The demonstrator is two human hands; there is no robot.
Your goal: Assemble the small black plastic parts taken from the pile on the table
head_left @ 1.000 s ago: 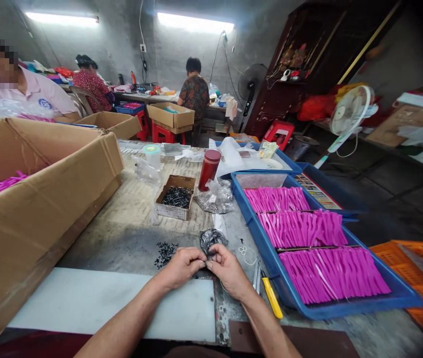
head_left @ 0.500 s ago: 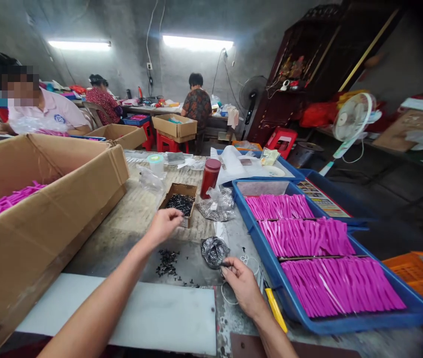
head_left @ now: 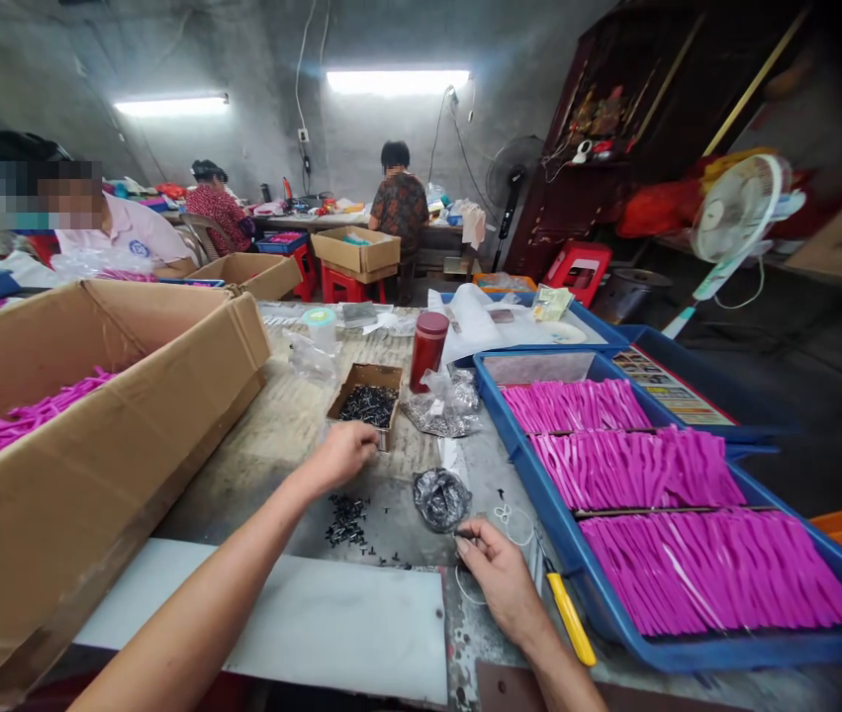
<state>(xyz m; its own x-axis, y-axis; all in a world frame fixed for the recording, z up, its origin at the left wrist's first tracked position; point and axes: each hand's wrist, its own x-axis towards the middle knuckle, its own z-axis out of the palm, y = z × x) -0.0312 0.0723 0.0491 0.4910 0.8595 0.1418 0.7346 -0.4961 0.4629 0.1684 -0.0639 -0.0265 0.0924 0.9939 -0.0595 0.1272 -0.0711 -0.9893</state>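
Note:
My left hand (head_left: 347,455) is closed, fingertips together, at the near edge of a small cardboard box (head_left: 388,435) of black, pin-like pieces (head_left: 368,403). Whatever it pinches, if anything, is hidden. Below it on the table lies a loose pile of small black T-shaped pieces (head_left: 347,521). My right hand (head_left: 501,578) is pinched shut at the near edge of a bowl-shaped bundle of black plastic (head_left: 441,498). Something small and dark shows at its fingertips, too small to name.
A large carton (head_left: 168,386) of magenta strips stands left, a blue tray (head_left: 539,475) of sorted magenta strips right. A yellow-handled tool (head_left: 570,618) lies beside my right wrist. A white board (head_left: 331,623) lies in front. Behind the box are a red canister (head_left: 428,351) and seated people.
The whole view has shifted slightly, so things sit a little further right. Both hands stay near the same places, the left by the box and the right by the black plastic.

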